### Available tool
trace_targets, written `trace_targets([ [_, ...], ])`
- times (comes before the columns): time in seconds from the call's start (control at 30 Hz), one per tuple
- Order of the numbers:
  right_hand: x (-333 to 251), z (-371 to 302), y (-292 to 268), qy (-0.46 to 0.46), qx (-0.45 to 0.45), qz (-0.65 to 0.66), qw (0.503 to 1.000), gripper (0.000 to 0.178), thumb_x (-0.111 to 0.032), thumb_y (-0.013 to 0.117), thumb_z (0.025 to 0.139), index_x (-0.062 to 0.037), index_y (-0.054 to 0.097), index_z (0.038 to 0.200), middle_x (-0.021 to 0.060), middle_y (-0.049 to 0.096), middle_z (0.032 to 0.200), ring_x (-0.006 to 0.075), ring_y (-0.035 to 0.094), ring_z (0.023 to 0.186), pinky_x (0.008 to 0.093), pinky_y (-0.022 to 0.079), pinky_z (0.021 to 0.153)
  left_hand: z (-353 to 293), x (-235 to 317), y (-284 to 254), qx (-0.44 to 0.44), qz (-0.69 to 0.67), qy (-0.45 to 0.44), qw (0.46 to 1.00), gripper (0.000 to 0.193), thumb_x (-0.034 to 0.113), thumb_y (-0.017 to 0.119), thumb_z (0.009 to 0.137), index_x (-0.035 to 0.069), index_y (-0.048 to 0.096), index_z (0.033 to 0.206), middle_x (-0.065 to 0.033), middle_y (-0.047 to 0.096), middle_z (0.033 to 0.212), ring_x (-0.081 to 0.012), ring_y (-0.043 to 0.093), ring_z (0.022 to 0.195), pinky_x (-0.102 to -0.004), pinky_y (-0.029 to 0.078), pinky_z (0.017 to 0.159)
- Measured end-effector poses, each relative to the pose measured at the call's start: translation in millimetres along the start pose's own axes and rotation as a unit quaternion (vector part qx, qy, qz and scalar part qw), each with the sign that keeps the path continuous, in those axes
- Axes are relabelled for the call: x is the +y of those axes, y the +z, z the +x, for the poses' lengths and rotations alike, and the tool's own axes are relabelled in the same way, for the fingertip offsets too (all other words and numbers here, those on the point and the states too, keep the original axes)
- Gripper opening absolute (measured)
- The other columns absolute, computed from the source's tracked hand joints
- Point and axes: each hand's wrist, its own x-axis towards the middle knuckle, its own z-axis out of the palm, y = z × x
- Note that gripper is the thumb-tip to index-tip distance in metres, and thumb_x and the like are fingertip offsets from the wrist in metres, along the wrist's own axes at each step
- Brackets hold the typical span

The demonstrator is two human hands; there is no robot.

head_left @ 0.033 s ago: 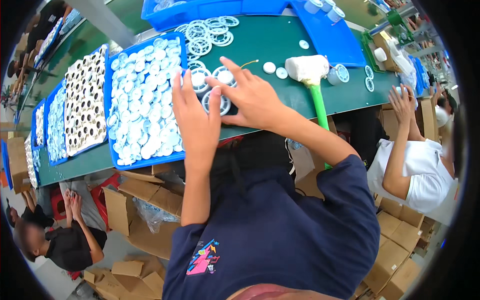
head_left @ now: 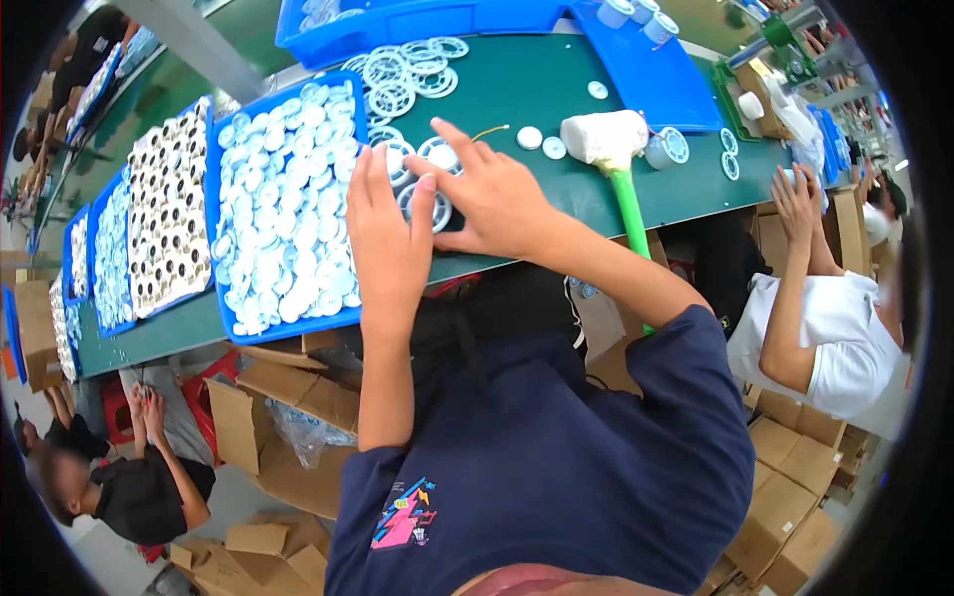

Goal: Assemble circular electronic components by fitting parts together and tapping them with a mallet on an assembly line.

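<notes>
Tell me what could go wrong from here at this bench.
The handle of the green-handled mallet juts past the front edge of the bench, so a bump from the right forearm might knock it down. The blue tray, heaped with pale caps, sits at that edge beside the left hand; a nudge could spill some. Spoked discs crowd near both hands, so one might get pushed aside.
</notes>
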Motion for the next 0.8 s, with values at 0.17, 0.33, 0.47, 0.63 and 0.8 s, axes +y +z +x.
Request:
trace_targets([
  [0.17,-4.9,1.4,17.9,0.046,0.036,0.005,0.998,0.08,-0.051,0.084,0.071,-0.0064,0.055,0.13,0.0284,0.048,0.144,0.0408,0.067,0.096,0.047,0.059,0.078,0.0,-13.5,5.4,0.016,-0.005,0.0,1.0,0.044,0.019,0.067,0.101,-0.002,0.057,0.139,-0.0253,0.049,0.143,-0.0433,0.054,0.129,-0.0492,0.044,0.109],
  [0.33,-9.3,1.6,14.2,0.052,0.041,0.0,0.998,0.078,-0.049,0.086,0.068,-0.0112,0.057,0.129,0.0277,0.049,0.144,0.0398,0.068,0.092,0.0443,0.059,0.071,0.4,-6.0,3.5,0.021,-0.014,-0.021,0.999,0.042,0.016,0.068,0.101,-0.001,0.059,0.138,-0.0228,0.049,0.139,-0.0385,0.057,0.125,-0.046,0.047,0.105],
  [0.47,-9.2,-0.1,14.2,0.079,0.033,0.01,0.996,0.074,-0.048,0.086,0.068,-0.013,0.06,0.127,0.0265,0.051,0.142,0.0399,0.07,0.091,0.0439,0.059,0.069,0.9,-7.8,4.0,0.024,-0.006,-0.02,0.999,0.04,0.016,0.068,0.1,0.0,0.059,0.136,-0.0252,0.05,0.14,-0.0431,0.056,0.126,-0.0473,0.047,0.105],
  [0.63,-4.1,-6.9,8.3,0.053,0.039,0.018,0.998,0.073,-0.045,0.087,0.068,-0.0123,0.059,0.126,0.0259,0.051,0.143,0.0383,0.069,0.092,0.0437,0.059,0.072,7.9,-8.4,-8.5,-0.036,0.018,-0.026,0.999,0.04,0.02,0.067,0.101,0.005,0.06,0.138,-0.022,0.053,0.145,-0.0397,0.051,0.136,-0.0439,0.041,0.113],
  [0.8,-9.0,0.0,9.6,0.06,0.045,0.025,0.997,0.096,-0.05,0.088,0.069,-0.0148,0.049,0.149,0.028,0.049,0.144,0.0398,0.068,0.093,0.0439,0.06,0.071,16.2,-14.8,-11.3,-0.028,0.059,0.024,0.998,0.035,0.019,0.065,0.103,0.005,0.063,0.135,-0.0202,0.066,0.129,-0.0357,0.063,0.123,-0.0424,0.048,0.104],
])
